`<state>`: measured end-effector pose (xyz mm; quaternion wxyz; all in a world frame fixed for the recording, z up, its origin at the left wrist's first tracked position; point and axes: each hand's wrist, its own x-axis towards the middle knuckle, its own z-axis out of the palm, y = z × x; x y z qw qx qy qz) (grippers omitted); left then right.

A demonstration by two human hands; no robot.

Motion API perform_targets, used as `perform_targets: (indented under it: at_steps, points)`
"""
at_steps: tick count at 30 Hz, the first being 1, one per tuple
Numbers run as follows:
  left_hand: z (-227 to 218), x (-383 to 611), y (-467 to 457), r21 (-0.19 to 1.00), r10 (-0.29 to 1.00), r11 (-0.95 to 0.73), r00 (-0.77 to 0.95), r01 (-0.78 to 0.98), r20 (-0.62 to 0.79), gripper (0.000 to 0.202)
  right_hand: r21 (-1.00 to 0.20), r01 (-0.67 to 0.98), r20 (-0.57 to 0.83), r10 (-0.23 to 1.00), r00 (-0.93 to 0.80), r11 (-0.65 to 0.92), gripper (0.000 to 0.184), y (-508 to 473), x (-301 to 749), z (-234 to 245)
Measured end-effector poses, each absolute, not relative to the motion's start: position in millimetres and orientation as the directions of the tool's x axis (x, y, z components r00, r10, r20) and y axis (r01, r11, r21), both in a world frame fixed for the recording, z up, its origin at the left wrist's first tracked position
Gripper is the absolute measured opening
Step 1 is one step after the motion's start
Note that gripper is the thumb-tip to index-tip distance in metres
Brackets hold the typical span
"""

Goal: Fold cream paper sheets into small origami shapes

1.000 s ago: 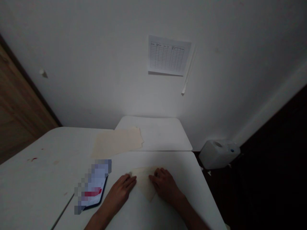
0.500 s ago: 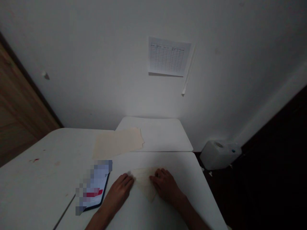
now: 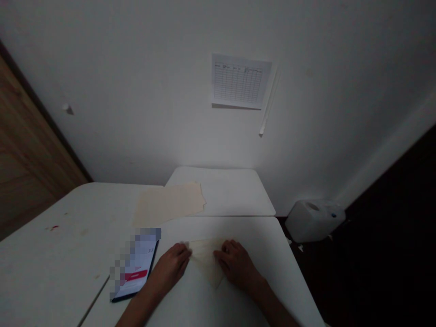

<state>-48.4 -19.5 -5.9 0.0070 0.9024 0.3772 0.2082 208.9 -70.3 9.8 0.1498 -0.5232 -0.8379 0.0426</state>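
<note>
A thin cream sheet [image 3: 204,261], paper or cloth, lies on the white table [image 3: 190,304] with one corner pointing toward me. My left hand [image 3: 175,261] pinches its left corner between thumb and fingers. On the right side my right hand [image 3: 236,263] has its fingers curled over the sheet, thumb and forefinger together at its edge. Faint creases run across the sheet between the hands. A phone [image 3: 139,265] with a lit, partly blurred screen lies just left of my left forearm.
More cream sheets [image 3: 170,204] lie flat at the back of the table. A paper with a printed grid [image 3: 240,84] hangs on the wall. On the floor to the right stands a white plastic jug [image 3: 311,222]. A wooden door or panel [image 3: 30,136] is at the left.
My left hand has turned slightly, its fingers drawn closer together at the sheet's left corner. The right hand stays almost in place. The whole view has shifted a little.
</note>
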Motion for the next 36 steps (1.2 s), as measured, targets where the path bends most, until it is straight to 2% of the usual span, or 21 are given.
perform_targets:
  at_steps: [5,11,14,21,29,36]
  points:
    - [-26.5,-60.3,-14.3,-0.043,0.583,-0.757,0.704,0.652,0.407,0.032,-0.208,0.873,0.213,0.892,-0.399,0.441,0.021,-70.4,208.3,9.3]
    - [-25.0,-69.2,-19.5,-0.118,0.545,-0.733,0.683,0.670,0.487,0.033,-0.202,0.875,0.204,0.893,-0.401,0.439,0.021,-71.3,208.1,11.5]
    - [-16.0,-54.6,-36.6,-0.073,0.551,-0.710,0.617,0.701,0.561,0.033,-0.201,0.878,0.209,0.894,-0.395,0.435,0.022,-71.8,207.5,10.1]
    - [-17.7,-0.1,-66.8,0.029,0.585,-0.774,0.697,0.632,0.414,0.047,-0.218,0.877,0.236,0.895,-0.379,0.429,0.023,-74.1,206.4,9.6]
    - [-21.1,3.3,-67.5,0.088,0.645,-0.746,0.682,0.661,0.346,0.039,-0.205,0.906,0.218,0.919,-0.328,0.371,0.023,-77.9,201.9,6.4]
    - [-18.0,4.8,-70.4,0.104,0.658,-0.732,0.658,0.673,0.366,0.037,-0.222,0.938,0.228,0.949,-0.216,0.267,0.027,-88.0,210.3,3.4]
